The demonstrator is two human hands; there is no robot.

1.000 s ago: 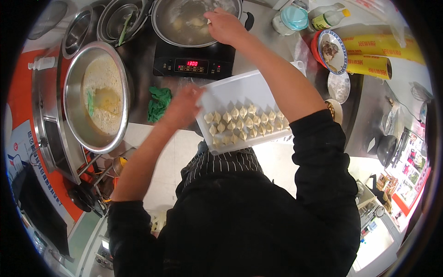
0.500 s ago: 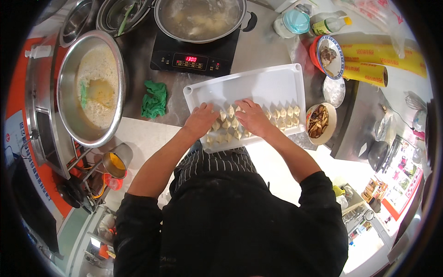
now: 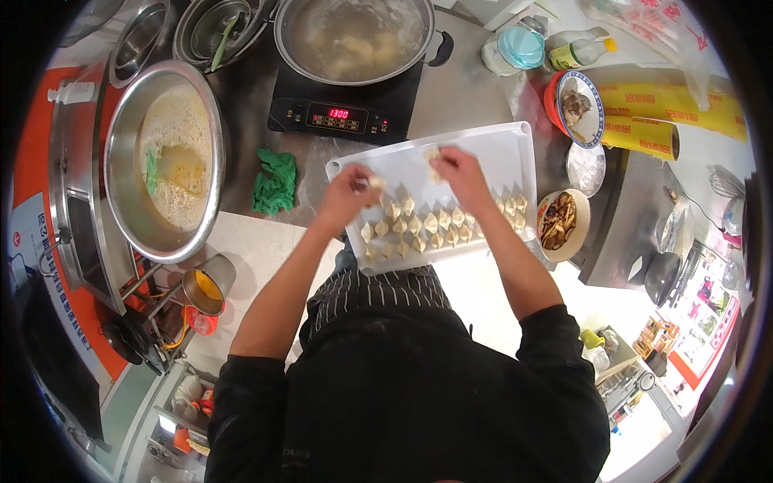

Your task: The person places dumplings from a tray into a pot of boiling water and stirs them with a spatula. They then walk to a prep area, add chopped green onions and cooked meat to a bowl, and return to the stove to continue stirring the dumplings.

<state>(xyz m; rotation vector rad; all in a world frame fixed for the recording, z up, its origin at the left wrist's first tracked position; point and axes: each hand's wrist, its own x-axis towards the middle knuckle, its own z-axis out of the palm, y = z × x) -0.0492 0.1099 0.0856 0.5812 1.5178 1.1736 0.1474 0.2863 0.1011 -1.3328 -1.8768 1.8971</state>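
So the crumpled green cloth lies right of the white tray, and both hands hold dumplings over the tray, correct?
The side is wrong: the head view shows the crumpled green cloth left of the white tray. The left hand and right hand do hold dumplings over the tray.

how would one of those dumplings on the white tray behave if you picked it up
A dumpling is probably light, being small beside the hands. Its pale dough wrapper looks soft, so a hard pinch might dent it. Pointed ends should discourage rolling far.
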